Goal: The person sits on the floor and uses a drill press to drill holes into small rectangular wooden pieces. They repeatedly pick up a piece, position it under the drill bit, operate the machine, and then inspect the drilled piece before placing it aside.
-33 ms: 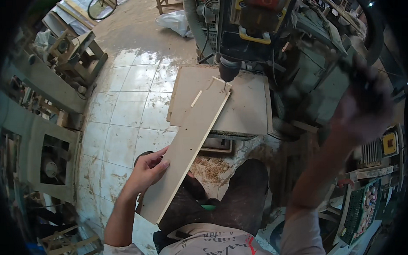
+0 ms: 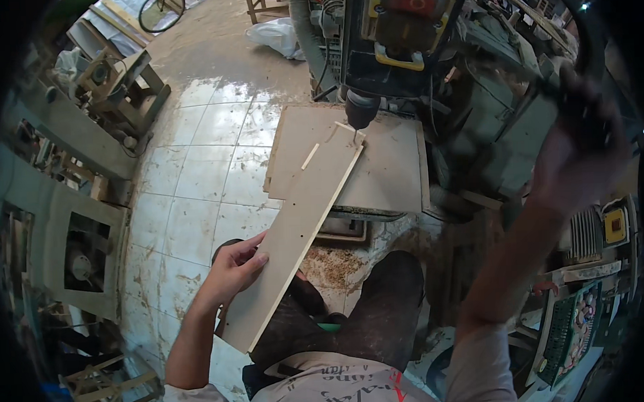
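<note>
A long pale board slants from above my lap up to the drill press table. Its left edge is gripped by my left hand, thumb on top and the other fingers mostly out of sight. Several small dark holes show in the board's face. At the far end, the drill bit under the black chuck comes down at the board's corner, next to thin wood strips fixed there; whether it touches cannot be told. Out to the right, my right hand is raised and blurred, closed round a dark handle.
A flat sheet covers the machine table. Above it is the drill press head with a red switch. Wood shavings lie on the tiled floor below. Further right stands a green crate; more machinery stands at left.
My right hand has shifted slightly to the right and away from me with the dark handle. The left hand and the board look unmoved.
</note>
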Action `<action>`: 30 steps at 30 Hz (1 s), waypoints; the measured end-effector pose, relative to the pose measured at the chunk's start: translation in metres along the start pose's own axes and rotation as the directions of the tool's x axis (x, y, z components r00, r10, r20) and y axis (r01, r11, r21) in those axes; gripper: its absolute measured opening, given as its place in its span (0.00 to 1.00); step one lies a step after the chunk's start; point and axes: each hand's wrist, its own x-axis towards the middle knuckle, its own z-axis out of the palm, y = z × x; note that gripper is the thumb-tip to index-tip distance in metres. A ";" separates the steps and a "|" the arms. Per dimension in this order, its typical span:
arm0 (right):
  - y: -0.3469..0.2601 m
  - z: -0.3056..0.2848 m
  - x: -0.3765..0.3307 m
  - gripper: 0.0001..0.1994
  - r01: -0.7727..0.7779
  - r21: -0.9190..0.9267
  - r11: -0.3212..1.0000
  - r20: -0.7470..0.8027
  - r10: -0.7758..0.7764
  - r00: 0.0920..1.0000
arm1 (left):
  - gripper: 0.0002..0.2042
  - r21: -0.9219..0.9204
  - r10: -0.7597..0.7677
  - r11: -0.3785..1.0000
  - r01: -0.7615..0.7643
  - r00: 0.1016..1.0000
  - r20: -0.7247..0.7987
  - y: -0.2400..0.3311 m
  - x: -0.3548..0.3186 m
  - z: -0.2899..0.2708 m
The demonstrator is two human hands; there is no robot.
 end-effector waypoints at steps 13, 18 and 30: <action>0.009 0.023 -0.098 0.24 -0.240 -0.558 0.795 0.167 0.390 0.905 | 0.15 -0.166 -0.027 0.986 -0.001 0.986 -0.167 -0.027 -0.013 0.054; -0.023 -0.039 -0.254 0.31 -0.902 -0.428 0.055 0.326 0.940 -0.097 | 0.14 -0.272 0.090 0.949 -0.160 0.964 -0.251 -0.048 0.011 0.102; -0.040 -0.088 -0.262 0.14 -0.936 -0.336 0.109 -0.308 0.926 0.218 | 0.22 -0.156 0.260 0.939 -0.306 0.930 -0.261 0.009 0.040 0.131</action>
